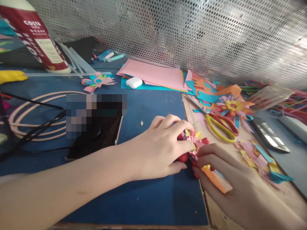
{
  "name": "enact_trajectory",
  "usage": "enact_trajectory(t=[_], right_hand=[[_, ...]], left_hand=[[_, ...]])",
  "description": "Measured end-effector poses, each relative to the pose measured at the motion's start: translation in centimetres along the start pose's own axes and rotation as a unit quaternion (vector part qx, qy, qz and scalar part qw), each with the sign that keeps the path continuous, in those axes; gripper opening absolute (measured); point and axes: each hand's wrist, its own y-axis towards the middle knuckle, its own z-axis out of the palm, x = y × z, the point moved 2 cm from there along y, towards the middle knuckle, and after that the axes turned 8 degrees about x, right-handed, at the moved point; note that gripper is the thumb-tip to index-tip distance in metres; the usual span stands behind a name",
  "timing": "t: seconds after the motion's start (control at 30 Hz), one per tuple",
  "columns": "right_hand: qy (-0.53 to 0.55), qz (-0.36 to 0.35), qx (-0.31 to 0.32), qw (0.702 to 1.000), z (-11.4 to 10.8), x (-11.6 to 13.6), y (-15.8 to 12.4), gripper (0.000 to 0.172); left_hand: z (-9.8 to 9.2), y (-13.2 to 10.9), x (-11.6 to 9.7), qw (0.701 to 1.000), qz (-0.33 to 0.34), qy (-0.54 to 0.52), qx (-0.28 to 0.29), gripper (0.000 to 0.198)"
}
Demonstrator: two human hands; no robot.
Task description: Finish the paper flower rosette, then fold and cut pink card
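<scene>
The left hand has its grip pinched together on the paper flower at near centre. Thumb and fingertips clamp the pink and red layers, seemingly so they cannot spring apart. The right hand clamps the same flower from the right, its fingers closed over an orange petal, low on the bench. Yellow-handled scissors lie just beyond, likely kept within reach, and a finished flower and pink paper sheets lie farther off.

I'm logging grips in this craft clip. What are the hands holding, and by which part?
A paper flower: the left hand pinches its left petals, the right hand its orange lower-right petals.
</scene>
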Motion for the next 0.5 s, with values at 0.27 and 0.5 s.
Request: enact_trajectory(t=[0.27, 0.5], right_hand=[[0.012, 0.005, 0.018, 1.0, -0.12, -0.24, -0.29, 0.006], [0.018, 0.021, 0.018, 0.999, -0.87, -0.43, -0.32, 0.01]], left_hand=[[0.16, 0.14, -0.04, 1.0, -0.003, -0.003, 0.003, 0.024], [-0.75, 0.09, 0.34, 1.0, -0.013, -0.007, -0.016, 0.023]])
